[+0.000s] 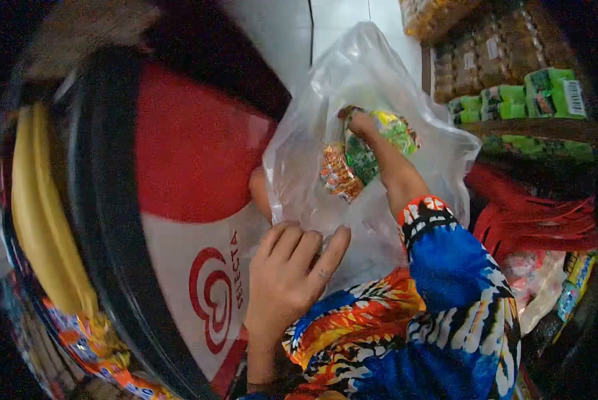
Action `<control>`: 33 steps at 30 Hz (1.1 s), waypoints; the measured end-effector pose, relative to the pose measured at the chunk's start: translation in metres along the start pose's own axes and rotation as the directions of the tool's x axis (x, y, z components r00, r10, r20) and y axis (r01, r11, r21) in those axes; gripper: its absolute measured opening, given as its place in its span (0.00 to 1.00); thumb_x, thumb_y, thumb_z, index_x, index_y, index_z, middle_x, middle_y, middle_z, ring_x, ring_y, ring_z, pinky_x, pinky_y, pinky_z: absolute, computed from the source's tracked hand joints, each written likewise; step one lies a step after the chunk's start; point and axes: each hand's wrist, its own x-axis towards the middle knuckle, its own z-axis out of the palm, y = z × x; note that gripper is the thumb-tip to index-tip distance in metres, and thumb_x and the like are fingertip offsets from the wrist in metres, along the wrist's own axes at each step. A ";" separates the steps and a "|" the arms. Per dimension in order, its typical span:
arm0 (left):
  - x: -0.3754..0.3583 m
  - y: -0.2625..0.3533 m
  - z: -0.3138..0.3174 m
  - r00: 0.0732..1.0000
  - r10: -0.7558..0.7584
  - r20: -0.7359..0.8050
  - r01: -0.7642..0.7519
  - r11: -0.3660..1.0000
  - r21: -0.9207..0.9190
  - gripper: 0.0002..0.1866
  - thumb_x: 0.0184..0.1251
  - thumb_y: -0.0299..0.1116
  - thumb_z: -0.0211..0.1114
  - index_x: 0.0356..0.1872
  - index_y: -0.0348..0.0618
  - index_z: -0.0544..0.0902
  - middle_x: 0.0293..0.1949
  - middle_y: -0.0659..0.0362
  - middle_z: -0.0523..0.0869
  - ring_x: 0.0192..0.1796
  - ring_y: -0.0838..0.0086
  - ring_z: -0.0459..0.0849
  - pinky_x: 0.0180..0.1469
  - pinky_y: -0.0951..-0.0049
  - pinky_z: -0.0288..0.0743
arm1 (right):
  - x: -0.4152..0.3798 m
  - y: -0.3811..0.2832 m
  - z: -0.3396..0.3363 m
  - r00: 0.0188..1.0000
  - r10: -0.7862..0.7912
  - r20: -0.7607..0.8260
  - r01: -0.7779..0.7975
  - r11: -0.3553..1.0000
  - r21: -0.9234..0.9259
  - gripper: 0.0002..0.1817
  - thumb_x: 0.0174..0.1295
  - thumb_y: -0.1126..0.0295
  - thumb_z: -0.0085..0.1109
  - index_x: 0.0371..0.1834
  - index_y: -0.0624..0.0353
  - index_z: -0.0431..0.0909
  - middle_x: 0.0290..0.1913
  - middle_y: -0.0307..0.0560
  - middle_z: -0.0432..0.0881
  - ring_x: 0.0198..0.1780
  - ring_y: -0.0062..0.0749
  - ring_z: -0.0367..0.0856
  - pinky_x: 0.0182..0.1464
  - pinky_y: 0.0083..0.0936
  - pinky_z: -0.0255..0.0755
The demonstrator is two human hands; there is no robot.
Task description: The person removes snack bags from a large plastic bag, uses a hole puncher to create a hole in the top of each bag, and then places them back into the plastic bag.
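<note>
A large clear plastic bag (305, 147) stands with its mouth wide towards me. My left hand (289, 273) is closed on the bag's near rim, its fingers curled over the edge and the thumb pointing up. Deep inside the bag is my right hand (360, 123), with its fingers bent at the top of a green packet (362, 160); the fingertips are hidden. Beside that packet lie an orange-brown packet (339, 172) and a yellow-and-green packet (397, 130), both shiny.
A red-and-white freezer panel (199, 153) marked SELECTA stands at left. Yellow rolled material (39, 207) and orange snack packs (99, 340) lie beyond it. Shelves at right hold green packs (552, 93) and brown packs (485, 53). Red strips (532, 213) hang below. White floor tiles (339, 20) show ahead.
</note>
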 end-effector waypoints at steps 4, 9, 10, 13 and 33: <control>0.033 -0.020 -0.023 1.000 0.008 -0.019 -0.007 0.999 0.038 0.26 0.41 0.33 0.56 0.49 0.46 0.80 0.28 0.60 0.72 0.33 0.67 0.75 0.41 0.64 0.75 | 0.061 -0.020 0.000 0.974 -0.018 0.225 0.031 0.998 -0.058 0.14 0.45 0.63 0.56 0.26 0.63 0.83 0.29 0.61 0.82 0.35 0.51 0.82 0.41 0.40 0.75; -0.015 -0.016 -0.041 0.985 0.072 -0.160 -0.061 0.996 0.071 0.27 0.27 0.34 0.59 0.39 0.46 0.85 0.21 0.62 0.71 0.26 0.72 0.74 0.30 0.72 0.69 | 0.107 -0.044 -0.004 0.991 0.011 0.136 0.021 0.972 -0.234 0.16 0.50 0.64 0.53 0.37 0.65 0.80 0.42 0.62 0.79 0.45 0.51 0.79 0.48 0.40 0.73; -0.025 -0.018 -0.043 0.969 0.192 -0.156 -0.184 0.981 0.063 0.25 0.22 0.34 0.63 0.34 0.45 0.87 0.20 0.61 0.72 0.23 0.70 0.74 0.25 0.72 0.65 | 0.105 -0.058 -0.009 0.995 0.037 0.090 -0.011 0.962 -0.271 0.19 0.53 0.65 0.51 0.44 0.66 0.79 0.50 0.63 0.78 0.53 0.52 0.78 0.53 0.41 0.72; -0.052 -0.001 -0.044 0.936 0.152 -0.317 -0.151 0.988 0.029 0.20 0.28 0.32 0.62 0.32 0.42 0.86 0.19 0.60 0.73 0.22 0.70 0.74 0.24 0.73 0.64 | 0.096 -0.070 0.001 0.999 0.044 0.032 -0.034 0.967 -0.253 0.18 0.53 0.65 0.51 0.43 0.65 0.79 0.48 0.62 0.78 0.51 0.51 0.77 0.51 0.40 0.72; -0.076 0.011 -0.036 0.825 0.161 -0.541 -0.244 0.966 -0.084 0.07 0.52 0.27 0.58 0.27 0.33 0.82 0.14 0.57 0.73 0.17 0.72 0.73 0.19 0.76 0.63 | 0.075 -0.086 0.012 0.997 0.020 0.070 -0.013 0.995 -0.096 0.16 0.54 0.63 0.54 0.40 0.63 0.79 0.36 0.54 0.76 0.37 0.43 0.75 0.39 0.36 0.71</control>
